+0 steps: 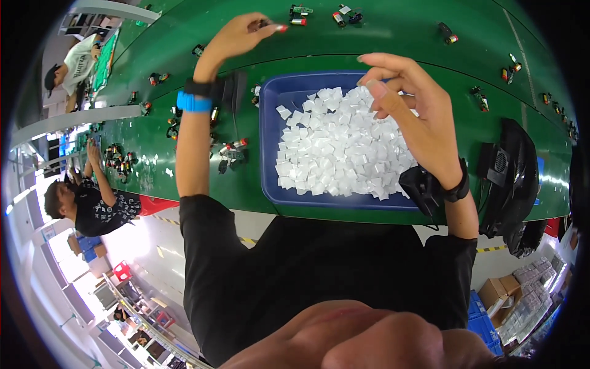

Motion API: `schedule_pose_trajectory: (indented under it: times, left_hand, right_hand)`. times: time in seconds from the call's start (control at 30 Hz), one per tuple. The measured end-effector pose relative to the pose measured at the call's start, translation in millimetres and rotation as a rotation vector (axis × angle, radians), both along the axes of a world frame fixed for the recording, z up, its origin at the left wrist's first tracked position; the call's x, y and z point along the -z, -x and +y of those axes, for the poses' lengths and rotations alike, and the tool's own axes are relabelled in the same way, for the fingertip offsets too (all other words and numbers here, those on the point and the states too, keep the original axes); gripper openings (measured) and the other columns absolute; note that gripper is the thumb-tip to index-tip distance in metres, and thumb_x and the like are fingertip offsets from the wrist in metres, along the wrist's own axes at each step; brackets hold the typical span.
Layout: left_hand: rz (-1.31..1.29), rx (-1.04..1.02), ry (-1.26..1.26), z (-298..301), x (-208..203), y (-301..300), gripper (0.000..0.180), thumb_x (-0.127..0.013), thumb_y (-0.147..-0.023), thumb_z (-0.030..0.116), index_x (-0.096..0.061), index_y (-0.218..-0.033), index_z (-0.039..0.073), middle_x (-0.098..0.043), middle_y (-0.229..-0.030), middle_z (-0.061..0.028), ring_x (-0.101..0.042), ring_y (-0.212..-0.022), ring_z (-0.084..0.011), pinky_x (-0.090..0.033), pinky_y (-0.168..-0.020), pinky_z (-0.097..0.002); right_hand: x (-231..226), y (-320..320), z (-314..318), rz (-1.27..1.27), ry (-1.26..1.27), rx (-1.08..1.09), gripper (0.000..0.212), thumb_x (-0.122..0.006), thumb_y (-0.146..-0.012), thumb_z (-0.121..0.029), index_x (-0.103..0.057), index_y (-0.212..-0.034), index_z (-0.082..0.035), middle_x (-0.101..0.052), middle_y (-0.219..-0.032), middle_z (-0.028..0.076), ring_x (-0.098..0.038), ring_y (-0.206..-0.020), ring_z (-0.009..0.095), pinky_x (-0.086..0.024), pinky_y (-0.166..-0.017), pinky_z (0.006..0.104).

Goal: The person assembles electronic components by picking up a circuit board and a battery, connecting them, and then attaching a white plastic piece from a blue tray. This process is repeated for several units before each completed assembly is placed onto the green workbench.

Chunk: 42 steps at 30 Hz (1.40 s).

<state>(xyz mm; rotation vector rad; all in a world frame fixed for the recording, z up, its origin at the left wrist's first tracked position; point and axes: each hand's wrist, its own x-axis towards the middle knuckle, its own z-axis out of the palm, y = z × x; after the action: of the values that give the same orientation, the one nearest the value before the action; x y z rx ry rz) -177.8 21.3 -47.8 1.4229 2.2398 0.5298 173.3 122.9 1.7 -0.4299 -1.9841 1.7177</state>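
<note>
My left hand [238,37] is raised over the far left of the green table, its fingers closed round a small dark part with a red and white end [280,28]; the grip hides most of it. Over the right side of a blue tray [266,141] hovers my right hand [418,101], fingers bent and apart, with nothing seen in them. Small white square pieces [344,144] lie heaped in the tray. Beyond it on the table sit a small assembly with a green board [301,10] and a red battery [297,22].
More small battery assemblies [232,154] lie scattered left of the tray and along the table [399,37]. To the right are a black bag [515,166] and a black box-shaped device [493,163]. Two other people [92,206] work at the left.
</note>
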Motion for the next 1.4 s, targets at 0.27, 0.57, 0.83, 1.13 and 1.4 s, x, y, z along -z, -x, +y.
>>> schedule_pose_trajectory:
  times: [0.27, 0.57, 0.83, 1.13, 1.4]
  left_hand:
    - [1.043, 0.145, -0.27, 58.5, 80.4, 86.9, 0.03, -0.071, -0.093, 0.032, -0.068, -0.108, 0.007, -0.07, -0.097, -0.009, -0.069, -0.089, -0.0192, -0.052, -0.068, -0.0341]
    - [-0.051, 0.116, -0.38, 63.6, 37.0, 8.0, 0.027, -0.073, -0.089, 0.008, -0.06, -0.112, 0.002, -0.066, -0.08, -0.0074, -0.065, -0.073, -0.015, -0.051, -0.063, -0.0307]
    - [-0.284, 0.111, -0.801, -3.1, -45.0, -154.0, 0.028, -0.078, -0.085, 0.017, -0.069, -0.111, 0.01, -0.071, -0.088, -0.0102, -0.068, -0.079, -0.0242, -0.053, -0.066, -0.0293]
    - [0.482, 0.297, -1.017, -12.7, -42.1, -174.3, 0.033, -0.084, -0.074, 0.002, -0.069, -0.104, 0.006, -0.07, -0.089, -0.0057, -0.067, -0.069, -0.0127, -0.054, -0.06, -0.0228]
    - [-0.084, -0.034, -1.237, -20.7, -37.8, -186.4, 0.027, -0.085, -0.08, 0.013, -0.067, -0.098, 0.003, -0.069, -0.092, -0.0079, -0.063, -0.071, -0.0072, -0.05, -0.049, -0.0229]
  right_hand:
    - [-3.7, -2.0, -0.6, -0.048, -0.124, -0.104, 0.026, -0.068, -0.093, -0.009, -0.067, -0.119, -0.004, -0.068, -0.095, 0.003, -0.064, -0.081, 0.007, -0.052, -0.067, 0.0219]
    - [5.8, -2.2, 6.9, -0.058, -0.198, -0.043, 0.024, -0.07, -0.092, -0.009, -0.069, -0.116, -0.005, -0.068, -0.093, 0.003, -0.065, -0.081, 0.008, -0.051, -0.066, 0.0217]
    - [13.4, 9.1, 8.3, 0.015, -0.518, 0.175, 0.03, -0.076, -0.086, -0.009, -0.07, -0.115, -0.005, -0.068, -0.093, 0.004, -0.063, -0.077, 0.01, -0.05, -0.062, 0.0224]
    - [12.5, 1.0, 20.4, 0.004, -0.86, 0.203, 0.027, -0.081, -0.078, -0.005, -0.076, -0.104, -0.008, -0.067, -0.08, 0.003, -0.06, -0.066, 0.013, -0.047, -0.054, 0.0259]
    - [11.8, -0.6, 21.5, 0.195, -1.04, 0.18, 0.034, -0.083, -0.071, 0.0, -0.076, -0.105, -0.003, -0.069, -0.077, 0.006, -0.062, -0.064, 0.017, -0.048, -0.056, 0.0268]
